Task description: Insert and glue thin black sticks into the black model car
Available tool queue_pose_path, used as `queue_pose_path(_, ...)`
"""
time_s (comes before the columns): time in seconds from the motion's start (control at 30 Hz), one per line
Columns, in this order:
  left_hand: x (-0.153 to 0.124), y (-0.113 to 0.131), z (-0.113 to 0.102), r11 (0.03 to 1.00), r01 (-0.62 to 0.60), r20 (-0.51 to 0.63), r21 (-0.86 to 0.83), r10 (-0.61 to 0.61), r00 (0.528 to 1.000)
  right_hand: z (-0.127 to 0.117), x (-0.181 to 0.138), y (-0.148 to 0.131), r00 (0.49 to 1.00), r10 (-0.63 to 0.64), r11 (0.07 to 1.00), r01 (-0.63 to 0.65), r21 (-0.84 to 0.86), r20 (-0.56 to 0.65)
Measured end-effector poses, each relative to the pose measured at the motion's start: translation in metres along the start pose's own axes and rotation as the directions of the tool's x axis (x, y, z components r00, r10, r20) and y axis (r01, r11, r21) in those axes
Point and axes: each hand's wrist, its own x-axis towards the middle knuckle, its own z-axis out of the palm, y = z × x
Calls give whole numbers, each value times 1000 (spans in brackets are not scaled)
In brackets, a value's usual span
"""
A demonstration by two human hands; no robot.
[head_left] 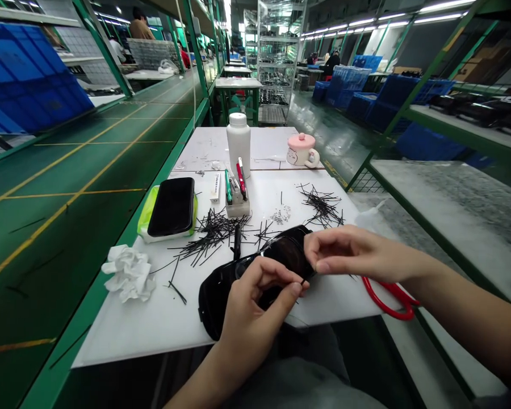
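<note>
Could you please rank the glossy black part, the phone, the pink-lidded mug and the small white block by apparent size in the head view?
1. Glossy black part, partly behind the left hand
2. Phone
3. Pink-lidded mug
4. Small white block

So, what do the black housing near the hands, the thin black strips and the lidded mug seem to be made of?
Black housing: probably hard plastic, glossy, judging by its reflections. Thin black strips: perhaps plastic or rubber; they look dull and mostly straight. Lidded mug: maybe ceramic or plastic; its pale body and pink lid look smooth.
</note>
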Motion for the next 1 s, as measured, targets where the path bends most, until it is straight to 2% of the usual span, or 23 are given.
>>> queue_pose_path(0.17, -1, 1, 2, 999, -32, 9, 37, 32, 999, 13, -10, -1, 1000, 25, 1000, -25, 6, 12)
queue_pose_path(0.43, -2, 5, 5, 995, -37, 26, 92, 35, 999, 18, -8, 7, 998, 65, 988, -66, 138, 13)
queue_pose_path(0.67, -4, 5, 5, 996, -41, 40, 82, 37, 999, 19, -7, 9, 987, 135, 952, -153, 266, 83)
queue_pose_path(1.0, -5, 6, 5, 993, -49, 23, 109, 47, 999, 19, -6, 10, 984, 142, 934, -169, 316, 105)
